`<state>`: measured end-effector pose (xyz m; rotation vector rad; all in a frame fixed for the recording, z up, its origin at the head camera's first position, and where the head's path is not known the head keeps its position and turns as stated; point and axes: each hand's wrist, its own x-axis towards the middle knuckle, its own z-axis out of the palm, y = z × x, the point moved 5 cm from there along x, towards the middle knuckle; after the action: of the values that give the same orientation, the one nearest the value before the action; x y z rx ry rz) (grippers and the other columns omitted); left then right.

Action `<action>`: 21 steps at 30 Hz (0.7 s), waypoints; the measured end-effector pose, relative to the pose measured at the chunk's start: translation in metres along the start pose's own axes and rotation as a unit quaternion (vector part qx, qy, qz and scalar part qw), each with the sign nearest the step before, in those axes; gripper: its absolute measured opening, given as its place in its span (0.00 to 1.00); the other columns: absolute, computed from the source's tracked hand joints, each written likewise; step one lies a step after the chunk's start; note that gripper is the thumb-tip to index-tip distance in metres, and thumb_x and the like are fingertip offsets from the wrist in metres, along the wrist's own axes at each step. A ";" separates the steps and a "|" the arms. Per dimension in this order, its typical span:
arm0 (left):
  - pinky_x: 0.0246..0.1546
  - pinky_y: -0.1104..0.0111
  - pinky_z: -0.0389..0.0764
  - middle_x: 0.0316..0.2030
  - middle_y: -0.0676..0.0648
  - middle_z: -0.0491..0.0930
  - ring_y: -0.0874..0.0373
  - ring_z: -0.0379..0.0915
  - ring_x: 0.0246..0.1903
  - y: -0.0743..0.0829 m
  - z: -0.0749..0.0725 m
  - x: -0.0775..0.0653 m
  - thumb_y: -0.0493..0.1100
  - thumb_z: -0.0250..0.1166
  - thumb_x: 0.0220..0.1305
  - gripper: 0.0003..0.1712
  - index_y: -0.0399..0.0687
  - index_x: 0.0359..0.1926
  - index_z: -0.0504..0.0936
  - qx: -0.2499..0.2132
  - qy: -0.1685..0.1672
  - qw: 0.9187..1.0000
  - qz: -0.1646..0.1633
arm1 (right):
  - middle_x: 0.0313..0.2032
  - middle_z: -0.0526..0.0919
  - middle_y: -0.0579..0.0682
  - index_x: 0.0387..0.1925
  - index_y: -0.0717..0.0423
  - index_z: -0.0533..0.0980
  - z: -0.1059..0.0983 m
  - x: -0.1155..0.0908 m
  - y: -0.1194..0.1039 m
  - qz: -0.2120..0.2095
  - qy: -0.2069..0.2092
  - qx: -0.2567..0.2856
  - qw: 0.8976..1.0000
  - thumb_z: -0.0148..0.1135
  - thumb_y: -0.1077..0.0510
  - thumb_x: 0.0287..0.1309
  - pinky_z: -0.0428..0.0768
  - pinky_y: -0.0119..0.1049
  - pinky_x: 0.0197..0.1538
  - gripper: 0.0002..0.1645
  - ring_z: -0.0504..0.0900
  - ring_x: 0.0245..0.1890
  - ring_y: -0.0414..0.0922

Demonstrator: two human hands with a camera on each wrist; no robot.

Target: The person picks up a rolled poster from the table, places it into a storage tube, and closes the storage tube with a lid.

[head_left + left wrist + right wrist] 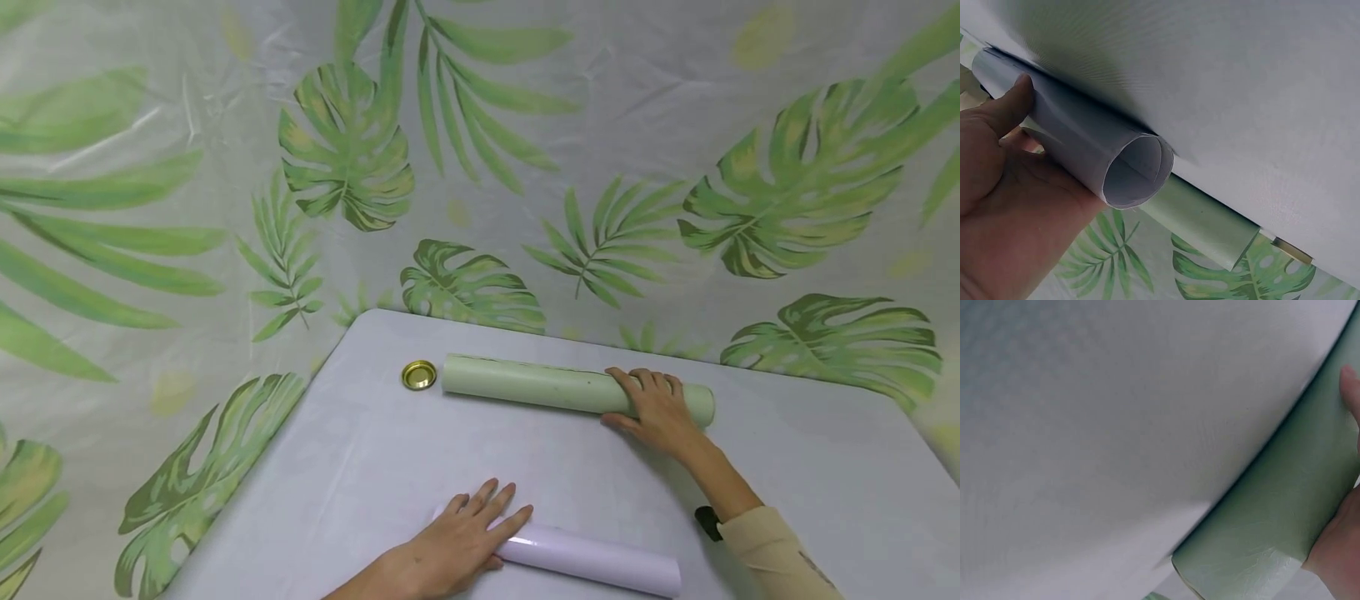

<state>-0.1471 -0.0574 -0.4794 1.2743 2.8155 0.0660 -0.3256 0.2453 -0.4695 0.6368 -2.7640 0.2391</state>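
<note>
A pale lilac roll (592, 560), hollow at its end in the left wrist view, lies on the near part of the table. My left hand (457, 542) rests across its left part, with the fingers spread and fairly straight over it. Farther back lies a longer light green roll (525, 383). Near its right end my right hand (656, 412) grips it, fingers over the top and thumb on the near side. The right wrist view shows the green roll (1272, 512) close up, with only part of that hand at the edge.
A small round gold lid (418, 375) lies just left of the green roll's left end. Both rolls are on a white table (390, 475) with rounded corners. Leaf-printed sheeting (480, 200) hangs behind the table and shows along its left side.
</note>
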 end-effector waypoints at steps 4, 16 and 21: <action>0.62 0.57 0.80 0.77 0.42 0.65 0.46 0.66 0.75 0.000 0.000 -0.001 0.54 0.58 0.77 0.34 0.58 0.79 0.62 0.017 0.030 0.999 0.017 | 0.59 0.76 0.66 0.73 0.48 0.67 0.002 0.001 0.000 0.004 -0.002 0.004 1.000 0.74 0.39 0.58 0.66 0.71 0.63 0.46 0.74 0.61 0.67; 0.53 0.66 0.78 0.66 0.47 0.78 0.57 0.77 0.63 -0.008 -0.015 -0.014 0.51 0.63 0.73 0.32 0.57 0.75 0.69 0.010 0.134 0.990 0.036 | 0.58 0.76 0.66 0.73 0.48 0.67 0.005 0.000 0.001 0.007 0.003 0.008 1.000 0.74 0.39 0.56 0.67 0.71 0.63 0.47 0.75 0.60 0.68; 0.50 0.69 0.77 0.61 0.49 0.82 0.59 0.81 0.56 -0.015 -0.022 -0.019 0.50 0.67 0.70 0.34 0.58 0.75 0.70 0.013 0.169 0.985 0.041 | 0.58 0.77 0.65 0.72 0.48 0.68 0.000 -0.004 0.000 0.008 0.013 0.008 1.000 0.74 0.39 0.56 0.66 0.71 0.63 0.46 0.75 0.59 0.67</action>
<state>-0.1469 -0.0817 -0.4575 1.5148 3.0446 0.2754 -0.3218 0.2469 -0.4711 0.6114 -2.7467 0.2698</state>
